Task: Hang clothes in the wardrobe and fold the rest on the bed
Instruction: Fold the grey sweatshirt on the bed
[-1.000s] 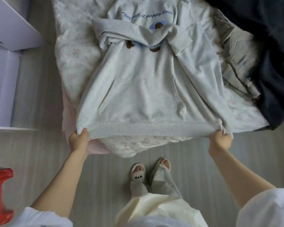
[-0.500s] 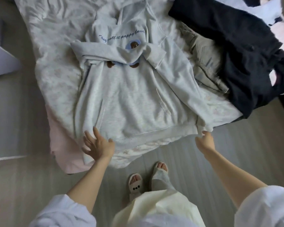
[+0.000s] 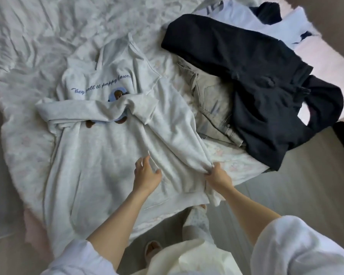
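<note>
Probably the hoodie [image 3: 111, 155] bunches unevenly, because only the right hand [image 3: 218, 176] pinches its side edge while the left hand [image 3: 146, 175], fingers spread and holding nothing, hovers just beside

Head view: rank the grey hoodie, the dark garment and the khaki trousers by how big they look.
1. grey hoodie, spread flat.
2. dark garment, crumpled, so its true size is unsure.
3. khaki trousers, partly hidden under the dark garment, so only the visible part counts.

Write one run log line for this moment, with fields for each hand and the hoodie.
left hand: open over hoodie | right hand: grips hoodie's right edge | hoodie: face up on bed, sleeves folded across chest
</note>
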`<state>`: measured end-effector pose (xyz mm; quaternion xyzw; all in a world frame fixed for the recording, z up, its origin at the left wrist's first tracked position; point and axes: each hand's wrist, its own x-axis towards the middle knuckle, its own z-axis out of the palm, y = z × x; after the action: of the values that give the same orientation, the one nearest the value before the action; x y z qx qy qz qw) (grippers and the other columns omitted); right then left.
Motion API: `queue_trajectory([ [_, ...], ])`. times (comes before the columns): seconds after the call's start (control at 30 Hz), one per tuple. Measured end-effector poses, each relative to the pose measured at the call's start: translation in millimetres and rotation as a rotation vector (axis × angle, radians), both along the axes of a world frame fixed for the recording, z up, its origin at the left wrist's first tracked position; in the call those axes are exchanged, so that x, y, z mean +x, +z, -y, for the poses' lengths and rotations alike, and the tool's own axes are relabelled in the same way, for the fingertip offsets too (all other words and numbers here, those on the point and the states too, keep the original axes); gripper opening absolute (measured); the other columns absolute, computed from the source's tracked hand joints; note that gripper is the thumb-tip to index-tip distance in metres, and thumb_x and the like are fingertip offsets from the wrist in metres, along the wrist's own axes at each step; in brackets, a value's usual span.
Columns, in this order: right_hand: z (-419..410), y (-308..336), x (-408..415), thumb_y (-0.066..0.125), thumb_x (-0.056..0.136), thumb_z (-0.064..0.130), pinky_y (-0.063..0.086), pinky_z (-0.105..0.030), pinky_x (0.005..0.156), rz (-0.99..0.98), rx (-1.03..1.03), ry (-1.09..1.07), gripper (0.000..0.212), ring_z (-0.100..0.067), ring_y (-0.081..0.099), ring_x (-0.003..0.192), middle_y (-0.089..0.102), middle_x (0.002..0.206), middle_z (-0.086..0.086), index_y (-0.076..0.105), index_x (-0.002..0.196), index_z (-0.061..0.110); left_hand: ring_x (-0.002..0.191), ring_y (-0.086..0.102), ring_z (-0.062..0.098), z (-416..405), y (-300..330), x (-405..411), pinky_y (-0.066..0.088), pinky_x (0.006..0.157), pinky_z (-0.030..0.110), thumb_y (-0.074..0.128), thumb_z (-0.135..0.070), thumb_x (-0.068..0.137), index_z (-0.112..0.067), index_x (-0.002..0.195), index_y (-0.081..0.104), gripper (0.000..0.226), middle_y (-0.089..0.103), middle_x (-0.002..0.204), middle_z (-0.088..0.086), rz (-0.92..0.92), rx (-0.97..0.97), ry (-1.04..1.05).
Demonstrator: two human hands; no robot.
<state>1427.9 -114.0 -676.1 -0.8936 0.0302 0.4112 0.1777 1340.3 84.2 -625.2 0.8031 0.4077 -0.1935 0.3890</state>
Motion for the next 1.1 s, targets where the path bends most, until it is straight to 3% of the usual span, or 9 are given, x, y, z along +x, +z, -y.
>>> queue_trajectory([
  [0.1,5,21,28,0.047,0.087,0.028,0.038,-0.032,0.069,0.082,-0.005,0.159,0.015,-0.03,0.057,0.096,0.062,0.101,-0.007,0.046,0.093,0.014,0.137,0.025,0.024,8,7,36,0.026,0.112,0.034,0.051,-0.019,0.092,-0.011,0.144,0.024,0.059,0.021,0.148,0.008,0.078,-0.008,-0.034],
  [0.33,2,133,125,0.05,0.081,0.016,0.037,-0.031,0.059,0.746,0.075,0.246,0.013,-0.03,0.059,0.075,0.064,0.08,-0.004,0.059,0.087,0.01,0.135,0.029,0.027,12,42,110,0.021,0.111,0.032,0.054,-0.016,0.09,-0.007,0.14,0.032,0.055,0.031,0.143,0.014,0.242,0.077,-0.121],
  [0.47,16,182,180,0.05,0.071,0.01,0.038,-0.035,0.068,1.282,0.113,0.245,0.021,-0.027,0.056,0.067,0.058,0.07,-0.005,0.065,0.086,0.012,0.141,0.016,0.031,9,68,149,0.027,0.108,0.046,0.049,-0.029,0.094,-0.015,0.148,0.018,0.065,0.014,0.154,0.014,0.374,0.23,-0.166],
  [0.57,42,196,210,0.047,0.077,0.012,0.031,-0.039,0.083,1.465,0.014,0.13,0.026,-0.023,0.046,0.08,0.054,0.08,-0.007,0.065,0.096,0.013,0.144,0.009,0.029,4,81,180,0.021,0.111,0.047,0.045,-0.032,0.093,-0.017,0.149,0.019,0.063,0.01,0.156,0.014,0.555,0.334,-0.227],
  [0.63,56,188,224,0.047,0.077,0.01,0.03,-0.047,0.093,1.387,-0.115,0.074,0.032,-0.029,0.049,0.089,0.054,0.091,-0.01,0.064,0.103,0.015,0.144,0.006,0.029,-3,76,202,0.016,0.113,0.045,0.045,-0.032,0.093,-0.021,0.149,0.016,0.064,0.007,0.157,0.012,0.515,0.346,-0.335],
  [0.77,75,140,235,0.047,0.081,0.007,0.011,-0.059,0.108,0.596,-0.427,-0.051,0.067,-0.032,0.022,0.134,0.023,0.145,-0.011,0.027,0.141,0.028,0.144,0.003,0.024,-20,45,233,0.013,0.116,0.039,0.04,-0.036,0.096,-0.022,0.149,0.012,0.062,0.006,0.158,0.004,0.172,0.289,-0.601],
  [0.93,75,87,234,0.039,0.091,0.008,0.036,-0.043,0.099,0.32,-0.006,-0.581,0.056,-0.037,0.037,0.124,0.03,0.144,-0.018,0.024,0.145,0.01,0.144,0.006,0.022,-35,32,264,0.018,0.114,0.038,0.038,-0.031,0.098,-0.018,0.147,0.018,0.055,0.008,0.157,0.005,0.072,0.269,-0.632],
  [1.03,73,74,250,0.037,0.095,0.011,0.042,-0.038,0.087,0.205,0.173,-1.114,0.046,-0.027,0.049,0.097,0.044,0.12,-0.014,0.03,0.14,0.003,0.144,0.006,0.022,-36,26,305,0.018,0.115,0.038,0.035,-0.03,0.099,-0.017,0.148,0.019,0.053,0.009,0.157,0.004,0.075,0.324,-0.678],
  [1.1,82,68,268,0.04,0.095,0.012,0.046,-0.037,0.093,0.135,0.325,-1.471,0.043,-0.027,0.05,0.106,0.047,0.122,-0.012,0.035,0.137,0.004,0.144,0.008,0.022,-27,18,336,0.019,0.115,0.038,0.035,-0.03,0.099,-0.016,0.148,0.019,0.053,0.011,0.157,0.004,0.084,0.343,-0.713],
])
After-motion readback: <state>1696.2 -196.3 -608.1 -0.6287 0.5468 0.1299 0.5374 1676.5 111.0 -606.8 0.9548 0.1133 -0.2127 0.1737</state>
